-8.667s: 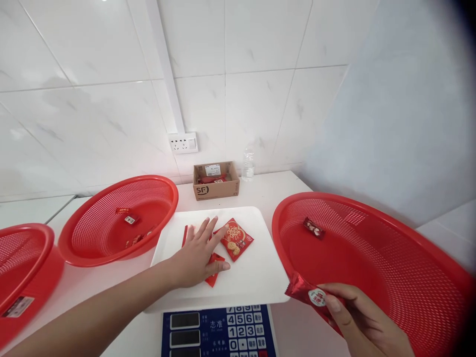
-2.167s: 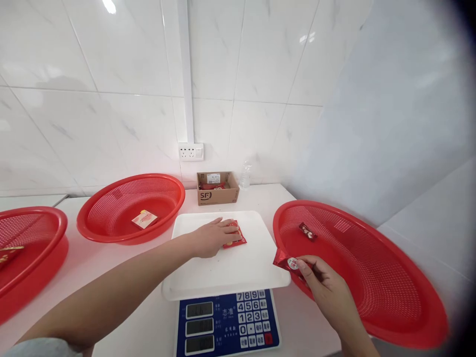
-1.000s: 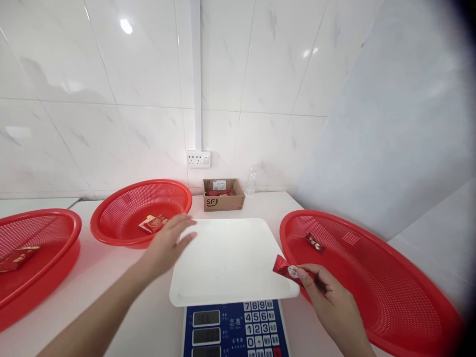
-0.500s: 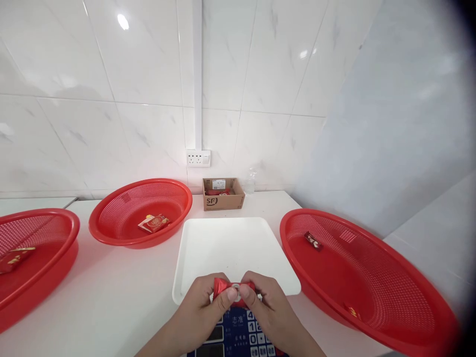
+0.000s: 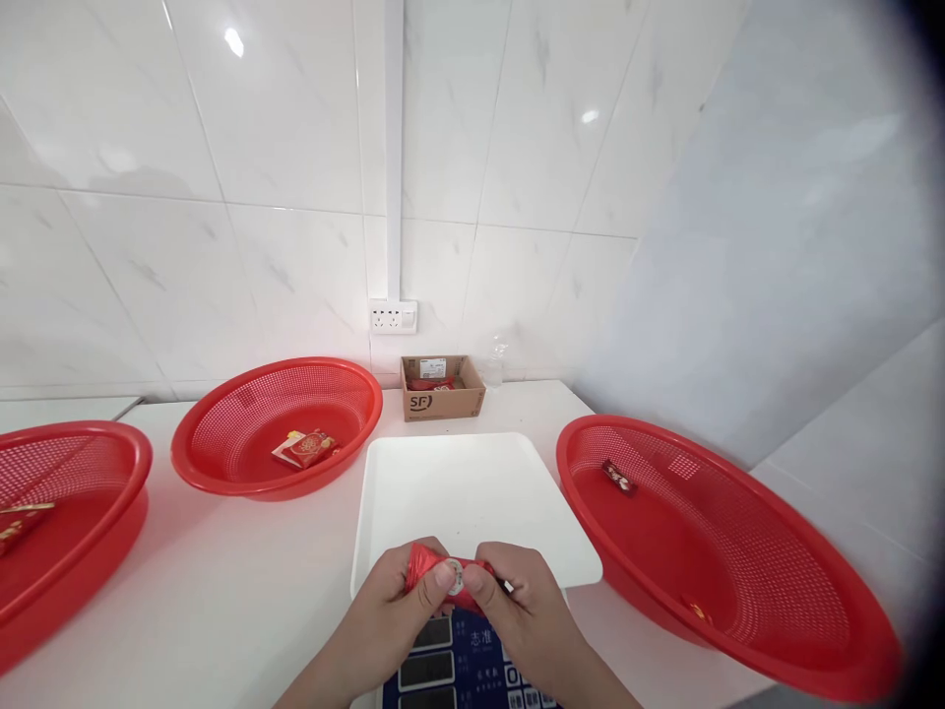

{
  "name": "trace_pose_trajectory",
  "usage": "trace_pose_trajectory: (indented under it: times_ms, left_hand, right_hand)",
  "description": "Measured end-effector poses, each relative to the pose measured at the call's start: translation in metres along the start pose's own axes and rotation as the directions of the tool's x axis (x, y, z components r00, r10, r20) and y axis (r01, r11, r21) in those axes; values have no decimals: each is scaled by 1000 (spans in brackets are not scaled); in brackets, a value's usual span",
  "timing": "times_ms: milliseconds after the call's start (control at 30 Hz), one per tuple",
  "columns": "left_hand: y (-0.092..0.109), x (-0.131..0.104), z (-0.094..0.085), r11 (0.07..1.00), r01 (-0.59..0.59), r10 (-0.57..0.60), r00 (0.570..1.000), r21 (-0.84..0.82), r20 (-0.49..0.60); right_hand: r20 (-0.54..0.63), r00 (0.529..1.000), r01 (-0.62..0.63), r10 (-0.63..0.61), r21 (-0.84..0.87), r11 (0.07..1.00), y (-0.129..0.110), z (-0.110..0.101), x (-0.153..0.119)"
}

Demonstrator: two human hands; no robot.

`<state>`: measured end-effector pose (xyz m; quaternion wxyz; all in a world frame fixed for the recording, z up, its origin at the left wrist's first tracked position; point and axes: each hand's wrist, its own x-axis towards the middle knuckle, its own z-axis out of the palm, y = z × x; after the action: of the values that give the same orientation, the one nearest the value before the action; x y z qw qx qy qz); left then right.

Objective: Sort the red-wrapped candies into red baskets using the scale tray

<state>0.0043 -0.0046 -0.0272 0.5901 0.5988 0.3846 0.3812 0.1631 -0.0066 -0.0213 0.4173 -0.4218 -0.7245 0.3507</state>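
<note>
A small red wrapped packet (image 5: 467, 597) with a round white mark is pinched between both hands, above the front edge of a scale. My left hand (image 5: 403, 606) grips its left end, thumb on top beside the white mark. On the right end my right hand (image 5: 521, 596) has its thumb pressed down too. The fingers beneath the packet are mostly hidden. Below the hands is the scale's blue keypad panel (image 5: 472, 679), partly covered by them. Behind them lies the scale's white tray (image 5: 472, 483), with nothing large on it.
Red mesh baskets stand around: one at far left (image 5: 137, 473), one at back left (image 5: 184, 463) holding red packets (image 5: 306, 449), one at right (image 5: 572, 443) with a small brown-wrapped bar (image 5: 618, 477). A cardboard box (image 5: 447, 405) and clear bottle (image 5: 495, 362) stand by the wall.
The packet has shifted slightly left and tilted in both hands, its left end now higher. The view has moved a little. Both hands keep their hold.
</note>
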Motion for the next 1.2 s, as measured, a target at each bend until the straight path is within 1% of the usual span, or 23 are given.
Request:
trace_pose_trajectory:
  times_ms: [133, 267, 367, 433, 567, 667, 767, 833, 867, 967, 1033, 1067, 1100, 1133, 1200]
  left_hand:
    - [0, -4, -2, 998, -63, 63, 997, 11, 43]
    - [7, -1, 1, 991, -127, 127, 992, -35, 7]
    - [15, 5, 4, 984, -127, 126, 992, -127, -14]
    - [19, 8, 6, 978, -130, 132, 991, -162, 4]
    - [21, 11, 9, 965, -172, 190, 979, -199, 73]
    - [21, 11, 12, 953, -154, 183, 979, -260, 93]
    - [20, 11, 12, 951, -105, 144, 983, -290, 114]
    - [20, 10, 10, 964, -80, 113, 987, -252, 118]
    - [20, 10, 9, 972, -70, 98, 988, -222, 117]
    - [22, 11, 6, 997, -2, 12, 993, -81, 119]
    - [24, 12, 4, 997, 60, -64, 995, 52, 80]
    - [25, 13, 4, 990, 73, -78, 996, 123, 33]
    - [25, 14, 3, 978, 69, -64, 998, 197, -29]
    - [25, 15, 2, 961, 51, -27, 995, 271, -92]
    - [22, 18, -3, 910, 9, 74, 980, 414, -186]
  right_hand:
    - [32, 999, -44, 41, 94, 995, -4, 2, 1]
    - [69, 990, -136, 125, 190, 972, -7, 4, -1]
    - [80, 985, -168, 153, 240, 956, -8, 7, -4]
    - [67, 986, -165, 153, 249, 954, -7, 8, -5]
    - [3, 992, -119, 122, 268, 956, -8, 6, -7]
    - [19, 992, -121, 121, 279, 953, -13, 2, -7]
    - [43, 992, -123, 116, 324, 938, -15, 1, -8]
    - [37, 993, -120, 114, 379, 917, -14, 1, -9]
    - [17, 992, -122, 127, 404, 907, -12, 1, -10]
    - [-81, 976, -147, 200, 427, 892, -9, -3, -9]
    - [-94, 971, -165, 219, 394, 904, -8, -7, -4]
    - [-84, 972, -174, 219, 369, 913, -7, -10, -1]
    - [-74, 972, -184, 222, 346, 920, -6, -12, 3]
    - [-71, 970, -196, 231, 326, 925, -5, -14, 7]
    - [-84, 959, -234, 270, 300, 925, 0, -15, 17]
